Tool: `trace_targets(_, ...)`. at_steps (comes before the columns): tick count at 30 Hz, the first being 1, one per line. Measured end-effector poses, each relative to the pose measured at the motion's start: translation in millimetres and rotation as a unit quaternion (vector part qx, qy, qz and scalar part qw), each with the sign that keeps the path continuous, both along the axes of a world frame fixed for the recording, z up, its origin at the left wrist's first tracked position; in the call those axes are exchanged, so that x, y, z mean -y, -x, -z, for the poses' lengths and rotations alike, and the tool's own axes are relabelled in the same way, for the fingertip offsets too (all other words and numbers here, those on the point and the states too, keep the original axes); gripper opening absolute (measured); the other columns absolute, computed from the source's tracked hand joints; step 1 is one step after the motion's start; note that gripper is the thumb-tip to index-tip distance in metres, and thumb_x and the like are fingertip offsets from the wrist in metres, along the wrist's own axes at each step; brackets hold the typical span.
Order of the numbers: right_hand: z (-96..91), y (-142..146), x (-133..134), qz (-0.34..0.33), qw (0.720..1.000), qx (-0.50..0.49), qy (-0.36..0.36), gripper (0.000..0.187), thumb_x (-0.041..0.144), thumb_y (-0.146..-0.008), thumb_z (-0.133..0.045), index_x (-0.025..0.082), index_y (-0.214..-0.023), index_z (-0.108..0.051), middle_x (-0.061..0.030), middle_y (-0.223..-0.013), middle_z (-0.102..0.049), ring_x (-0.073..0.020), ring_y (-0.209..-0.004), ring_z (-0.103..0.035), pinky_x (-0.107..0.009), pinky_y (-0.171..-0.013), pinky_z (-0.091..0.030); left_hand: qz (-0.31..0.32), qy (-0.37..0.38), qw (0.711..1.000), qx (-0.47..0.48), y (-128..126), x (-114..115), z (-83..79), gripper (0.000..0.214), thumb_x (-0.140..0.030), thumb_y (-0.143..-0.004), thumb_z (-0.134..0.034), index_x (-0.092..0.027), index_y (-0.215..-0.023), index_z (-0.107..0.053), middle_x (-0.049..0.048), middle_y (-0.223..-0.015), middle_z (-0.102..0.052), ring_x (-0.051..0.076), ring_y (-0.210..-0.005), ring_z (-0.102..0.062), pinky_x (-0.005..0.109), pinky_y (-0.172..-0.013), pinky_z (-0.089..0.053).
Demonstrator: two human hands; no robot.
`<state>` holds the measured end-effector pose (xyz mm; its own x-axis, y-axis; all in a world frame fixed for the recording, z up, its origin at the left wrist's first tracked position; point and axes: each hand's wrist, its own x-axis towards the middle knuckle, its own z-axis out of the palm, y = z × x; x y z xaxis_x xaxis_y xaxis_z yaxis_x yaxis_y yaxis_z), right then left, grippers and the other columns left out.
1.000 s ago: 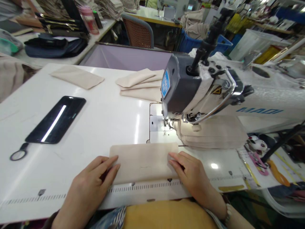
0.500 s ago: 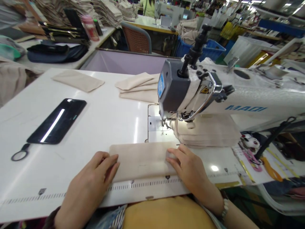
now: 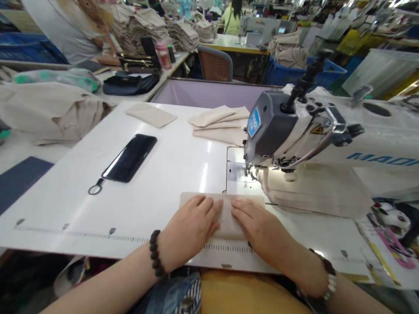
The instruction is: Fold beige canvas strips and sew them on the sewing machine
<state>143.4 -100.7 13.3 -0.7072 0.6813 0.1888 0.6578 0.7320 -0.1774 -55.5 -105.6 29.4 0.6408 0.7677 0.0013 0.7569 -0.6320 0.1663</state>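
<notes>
A beige fabric piece (image 3: 225, 224) lies flat at the front of the white sewing table (image 3: 157, 205). Across its left part rests my left hand (image 3: 191, 226), palm down with the fingers stretched out. My right hand (image 3: 262, 224) lies on the right part, its fingers also extended and pressing on the cloth. The fingertips of both hands come close to each other near the middle. Just beyond the cloth is the needle area of a sewing machine (image 3: 271, 131), and a stack of beige pieces (image 3: 314, 187) sits under its arm.
A black phone (image 3: 131, 157) with a ring strap lies on the left of the table. Folded beige fabric (image 3: 222, 122) and a single piece (image 3: 150, 114) are at the back. Scissors with pink handles (image 3: 396, 246) lie far right. A person (image 3: 232, 19) is in the background.
My left hand has moved from the cloth's left edge onto its top, and my right hand from its right edge inward, fingers now flattened. The view has turned left.
</notes>
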Motion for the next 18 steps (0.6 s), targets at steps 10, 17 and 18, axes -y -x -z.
trace_targets(10,28.7,2.4,7.2,0.006,0.998,-0.004,-0.057,0.039,0.027,-0.089,-0.04,0.008,-0.122,-0.048,-0.0185,-0.125,-0.047,-0.0302,-0.117,-0.041,-0.052,-0.094,-0.038,-0.091,0.023,0.995,0.019,-7.5,9.1,15.8,0.054,-0.042,-0.083,-0.051,-0.012,-0.126,-0.04,0.0111,-0.117,-0.047,0.03,-0.108,-0.04,0.045,-0.096,-0.036)
trace_targets(17,28.5,2.7,8.2,0.035,0.998,0.04,-0.025,0.039,0.031,-0.091,-0.037,0.016,-0.127,-0.044,-0.0127,-0.135,-0.042,-0.0286,-0.124,-0.034,-0.063,-0.099,-0.015,-0.091,-0.009,0.996,0.021,-1.7,12.1,25.2,0.053,-0.039,-0.082,-0.054,-0.013,-0.127,-0.041,0.0145,-0.123,-0.046,0.03,-0.113,-0.041,0.045,-0.095,-0.037)
trace_targets(18,27.7,2.8,8.3,0.038,0.998,0.043,-0.013,0.04,0.033,-0.091,-0.037,0.017,-0.128,-0.042,-0.0115,-0.136,-0.04,-0.0276,-0.126,-0.032,-0.063,-0.1,-0.012,-0.088,-0.028,0.996,0.018,-0.6,12.4,27.6,0.052,-0.04,-0.083,-0.052,-0.013,-0.127,-0.042,0.0158,-0.127,-0.044,0.031,-0.116,-0.04,0.045,-0.095,-0.037)
